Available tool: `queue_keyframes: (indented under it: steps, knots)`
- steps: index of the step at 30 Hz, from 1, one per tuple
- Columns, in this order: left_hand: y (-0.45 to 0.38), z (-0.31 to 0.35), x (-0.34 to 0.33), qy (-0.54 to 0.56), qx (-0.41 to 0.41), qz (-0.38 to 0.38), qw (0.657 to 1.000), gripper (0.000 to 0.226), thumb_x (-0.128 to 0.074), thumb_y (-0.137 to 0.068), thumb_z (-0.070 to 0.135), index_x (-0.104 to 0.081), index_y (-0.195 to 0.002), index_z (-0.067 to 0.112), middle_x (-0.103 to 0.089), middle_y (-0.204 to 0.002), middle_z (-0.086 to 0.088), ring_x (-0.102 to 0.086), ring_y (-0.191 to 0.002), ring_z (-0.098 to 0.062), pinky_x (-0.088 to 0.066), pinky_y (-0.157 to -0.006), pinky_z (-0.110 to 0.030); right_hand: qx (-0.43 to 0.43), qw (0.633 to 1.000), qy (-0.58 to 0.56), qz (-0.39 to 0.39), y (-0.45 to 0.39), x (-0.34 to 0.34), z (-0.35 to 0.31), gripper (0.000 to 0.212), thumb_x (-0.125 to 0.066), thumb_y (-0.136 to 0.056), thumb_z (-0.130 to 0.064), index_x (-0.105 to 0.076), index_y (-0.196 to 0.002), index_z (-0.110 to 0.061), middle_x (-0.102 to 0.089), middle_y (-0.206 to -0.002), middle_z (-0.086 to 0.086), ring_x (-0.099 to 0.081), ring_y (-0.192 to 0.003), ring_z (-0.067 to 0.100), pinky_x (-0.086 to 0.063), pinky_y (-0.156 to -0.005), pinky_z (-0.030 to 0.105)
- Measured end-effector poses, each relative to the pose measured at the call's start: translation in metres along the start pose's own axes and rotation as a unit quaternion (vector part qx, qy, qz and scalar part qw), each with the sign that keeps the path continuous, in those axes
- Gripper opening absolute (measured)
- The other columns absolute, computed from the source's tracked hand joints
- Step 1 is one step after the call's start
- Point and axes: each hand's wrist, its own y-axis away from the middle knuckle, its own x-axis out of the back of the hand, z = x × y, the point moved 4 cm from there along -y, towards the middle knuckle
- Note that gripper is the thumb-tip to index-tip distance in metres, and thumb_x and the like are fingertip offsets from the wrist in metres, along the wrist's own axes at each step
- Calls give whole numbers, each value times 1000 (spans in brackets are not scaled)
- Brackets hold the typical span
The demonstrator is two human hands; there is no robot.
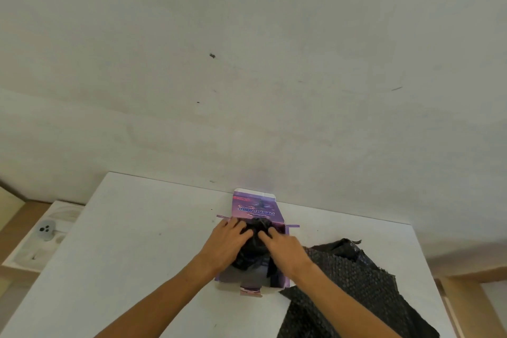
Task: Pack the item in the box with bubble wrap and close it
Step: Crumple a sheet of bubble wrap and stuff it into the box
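A purple printed box [253, 207] lies open on the white table [142, 228], its lid flap standing up at the far side against the wall. Inside it sits a bundle wrapped in black bubble wrap [253, 248]. My left hand [226, 241] presses on the bundle's left side and my right hand [284, 247] on its right side, fingers curled over the top. The item itself is hidden under the wrap. Small side flaps stick out at the box's far corners, and a front flap hangs at its near edge.
A large loose sheet of black bubble wrap [362, 291] lies on the table right of the box, reaching the near edge. Left of the table, a lower white tray holds a grey controller [46, 229]. The wall stands directly behind the table.
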Motion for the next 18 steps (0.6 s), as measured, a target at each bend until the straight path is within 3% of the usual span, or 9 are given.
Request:
queue_keyframes:
  steps: [6,8,11,13,15,18]
  knots:
    - [-12,-2,-12,-131,-14,-62,989,36,-57,-96,33,-64,-122,9,-65,-127,-10,-52,-120,-28,-33,-111,-41,-65,995,-52,-56,-14,-44,-7,81,-61,-95,-13,-11,-159,-16,-36,-152,15,-41,-135,32,-38,-111,41]
    - [-18,-1,-16,-151,-18,-90,984,46,-60,-94,39,-62,-125,5,-64,-128,-12,-52,-120,-29,-30,-113,-42,-77,989,-94,-83,-21,-46,-6,78,-55,-98,-16,-7,-160,-19,-39,-152,15,-44,-133,32,-39,-111,42]
    - [-26,-3,-15,-155,-14,-114,981,53,-63,-93,41,-56,-130,3,-60,-133,-15,-52,-123,-31,-29,-115,-42,-87,978,-162,-103,-31,-36,-4,66,-47,-101,-18,-16,-158,-21,-47,-147,14,-50,-128,33,-42,-107,42]
    - [-32,-8,-12,-132,-13,-114,985,40,-57,-98,30,-58,-129,4,-61,-133,-14,-56,-120,-30,-36,-112,-39,-96,977,-177,-67,-34,-30,-2,56,-48,-101,-20,-28,-153,-21,-50,-143,13,-53,-125,31,-45,-104,40]
    - [-37,-15,-8,-98,-1,-122,988,30,-51,-101,22,-62,-124,6,-64,-128,-14,-62,-110,-29,-46,-104,-37,-98,982,-160,23,-29,-26,0,45,-55,-99,-23,-42,-142,-19,-50,-141,7,-54,-123,27,-49,-100,36]
    - [-41,-21,-2,-40,23,-108,993,23,-51,-101,18,-62,-117,7,-65,-122,-15,-65,-101,-31,-50,-92,-37,23,987,-94,126,-16,-29,-15,24,-66,-91,-24,-64,-113,-16,-64,-115,5,-63,-102,22,-58,-80,33]
